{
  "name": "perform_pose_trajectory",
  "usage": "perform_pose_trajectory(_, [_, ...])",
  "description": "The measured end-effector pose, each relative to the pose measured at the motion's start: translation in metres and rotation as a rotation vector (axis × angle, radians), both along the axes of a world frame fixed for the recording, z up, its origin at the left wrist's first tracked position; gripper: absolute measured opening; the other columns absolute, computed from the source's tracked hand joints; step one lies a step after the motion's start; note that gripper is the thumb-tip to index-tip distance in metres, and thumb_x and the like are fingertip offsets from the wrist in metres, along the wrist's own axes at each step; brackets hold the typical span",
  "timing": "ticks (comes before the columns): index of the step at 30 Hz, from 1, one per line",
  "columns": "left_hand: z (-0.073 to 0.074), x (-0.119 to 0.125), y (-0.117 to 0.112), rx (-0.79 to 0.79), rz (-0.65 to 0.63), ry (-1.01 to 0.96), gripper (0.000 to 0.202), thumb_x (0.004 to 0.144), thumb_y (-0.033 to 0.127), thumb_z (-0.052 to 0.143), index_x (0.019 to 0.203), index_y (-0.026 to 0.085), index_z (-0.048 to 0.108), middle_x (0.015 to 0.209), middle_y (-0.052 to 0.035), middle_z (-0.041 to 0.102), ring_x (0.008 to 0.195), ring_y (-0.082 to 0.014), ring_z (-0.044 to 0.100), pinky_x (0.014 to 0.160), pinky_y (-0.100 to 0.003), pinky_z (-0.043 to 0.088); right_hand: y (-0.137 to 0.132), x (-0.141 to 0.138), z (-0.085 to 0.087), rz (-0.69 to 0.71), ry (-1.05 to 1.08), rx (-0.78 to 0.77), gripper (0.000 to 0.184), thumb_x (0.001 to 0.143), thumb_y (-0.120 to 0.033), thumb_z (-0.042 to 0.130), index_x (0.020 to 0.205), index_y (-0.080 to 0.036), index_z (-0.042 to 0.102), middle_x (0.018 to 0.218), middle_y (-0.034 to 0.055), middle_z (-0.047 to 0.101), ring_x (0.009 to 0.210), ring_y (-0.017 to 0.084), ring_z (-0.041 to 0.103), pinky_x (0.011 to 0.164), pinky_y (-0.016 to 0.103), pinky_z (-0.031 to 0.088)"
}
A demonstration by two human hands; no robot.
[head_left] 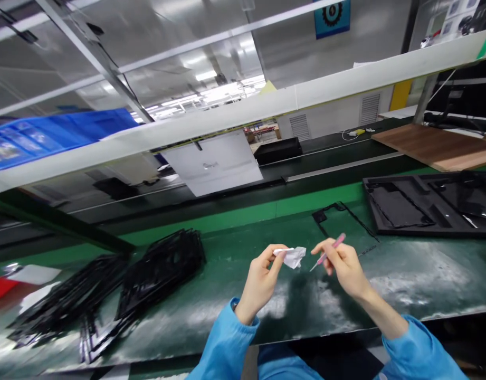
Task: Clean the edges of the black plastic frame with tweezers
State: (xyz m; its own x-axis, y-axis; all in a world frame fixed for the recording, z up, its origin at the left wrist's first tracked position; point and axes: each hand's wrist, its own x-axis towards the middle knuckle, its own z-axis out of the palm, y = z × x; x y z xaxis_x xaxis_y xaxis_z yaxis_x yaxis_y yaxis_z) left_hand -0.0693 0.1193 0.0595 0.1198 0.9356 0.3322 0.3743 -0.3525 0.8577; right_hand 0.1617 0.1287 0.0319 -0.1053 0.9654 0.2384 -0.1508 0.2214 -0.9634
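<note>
Between the thumb and fingers of my left hand (262,277) is a crumpled white piece of paper or film (295,257), held above the green bench. My right hand (345,266) grips a thin pink-handled tool (333,248) like a pen; its pale, narrow tip points down and left, apart from the white piece. The exact kind of tool is too small to tell. Beyond my right hand, a thin black frame (357,219) lies flat on the bench, with a small dark strip (368,250) beside it.
Stacks of black frames (159,269) cover the left of the green bench (227,295). A black foam tray (436,206) holding dark parts sits at the right, near a wooden board (440,145). A white shelf beam (266,105) crosses overhead, carrying a blue bin (60,134).
</note>
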Motion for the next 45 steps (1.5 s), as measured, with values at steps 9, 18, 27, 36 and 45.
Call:
perform_pose_trajectory(9, [0.016,0.016,-0.045,0.087,-0.298,0.123,0.032,0.110,0.037,0.051,0.128,0.032,0.077,0.137,-0.0078,0.074,0.127,-0.0247,0.069,0.109,-0.042,0.057,-0.065,-0.016,-0.013,-0.088,0.131,-0.066,0.029,0.095,-0.050,0.075,0.099,-0.022,0.081,0.083,0.0070,0.077,0.057,0.017,0.069,0.053,0.029,0.047])
perform_pose_trajectory(18, [-0.011,0.026,-0.100,0.137,-0.215,0.012,0.075,0.104,0.072,0.033,0.162,0.024,0.042,0.158,-0.0188,0.055,0.142,-0.0353,0.059,0.117,-0.053,0.053,-0.116,-0.040,-0.032,-0.076,0.441,-0.315,0.034,0.087,-0.057,0.080,0.095,-0.024,0.075,0.074,0.0053,0.073,0.047,0.013,0.052,0.043,0.026,0.036])
perform_pose_trajectory(27, [-0.030,0.040,-0.131,0.263,0.202,-0.085,0.018,0.099,0.040,0.072,0.099,0.022,0.073,0.095,-0.0070,0.072,0.091,-0.0222,0.071,0.080,-0.033,0.060,-0.149,-0.038,-0.039,0.069,0.517,-0.424,0.037,0.083,-0.057,0.083,0.093,-0.024,0.073,0.069,0.0020,0.066,0.046,0.013,0.055,0.045,0.026,0.035])
perform_pose_trajectory(36, [-0.010,0.037,-0.139,0.148,-0.074,0.148,0.011,0.098,0.033,0.074,0.099,0.026,0.083,0.086,-0.0035,0.075,0.076,-0.0168,0.072,0.069,-0.026,0.056,-0.164,-0.016,-0.043,0.234,0.357,-0.353,0.034,0.091,-0.054,0.077,0.091,-0.020,0.074,0.066,0.0024,0.062,0.056,0.013,0.045,0.055,0.027,0.029])
perform_pose_trajectory(45, [-0.030,0.056,-0.145,0.178,-0.204,0.407,0.050,0.115,0.038,0.034,0.080,0.019,0.063,0.071,-0.0023,0.066,0.062,-0.0131,0.062,0.060,-0.024,0.048,-0.170,0.000,-0.047,0.111,-0.082,-0.077,0.049,0.107,-0.055,0.050,0.146,-0.027,0.061,0.085,0.0030,0.068,0.078,0.020,0.063,0.080,0.033,0.054])
